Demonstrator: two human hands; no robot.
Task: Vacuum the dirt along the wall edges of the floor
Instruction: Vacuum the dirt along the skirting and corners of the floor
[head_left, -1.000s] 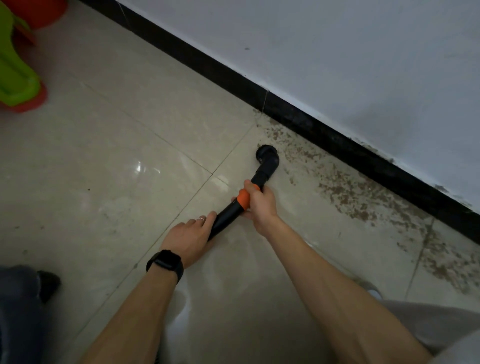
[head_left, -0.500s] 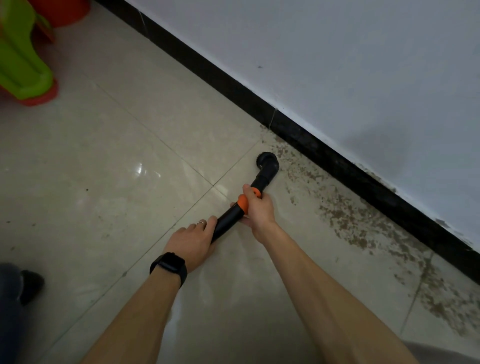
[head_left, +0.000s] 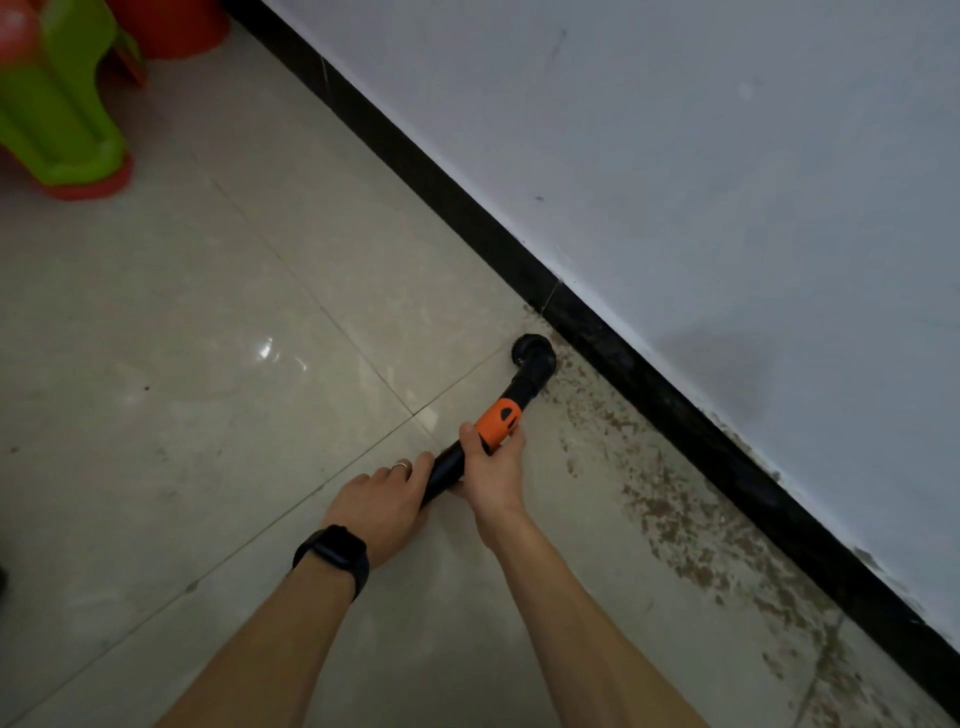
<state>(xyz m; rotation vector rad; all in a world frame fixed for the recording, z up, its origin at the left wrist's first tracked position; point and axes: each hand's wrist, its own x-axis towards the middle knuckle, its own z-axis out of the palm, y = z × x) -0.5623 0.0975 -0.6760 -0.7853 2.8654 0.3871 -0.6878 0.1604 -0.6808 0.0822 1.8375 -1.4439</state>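
A black vacuum wand (head_left: 522, 387) with an orange collar (head_left: 498, 420) lies low over the beige tiled floor. Its round nozzle head (head_left: 532, 351) sits on the tile right beside the black skirting board (head_left: 675, 415). My right hand (head_left: 491, 470) grips the wand just below the orange collar. My left hand (head_left: 382, 501), with a ring and a black watch on the wrist, holds the wand's lower end, fingers wrapped over it. Brown dirt (head_left: 670, 514) is scattered along the floor by the skirting, to the right of the nozzle.
A white wall (head_left: 675, 156) rises above the skirting. A green and red plastic stool (head_left: 57, 114) and a red bucket (head_left: 171, 21) stand at the far left. Pale floor tiles (head_left: 208, 389) stretch leftward with little dirt on them.
The nozzle has slid forward and closer to the skirting board, with both hands following it. The view has shifted so the stool and bucket show more.
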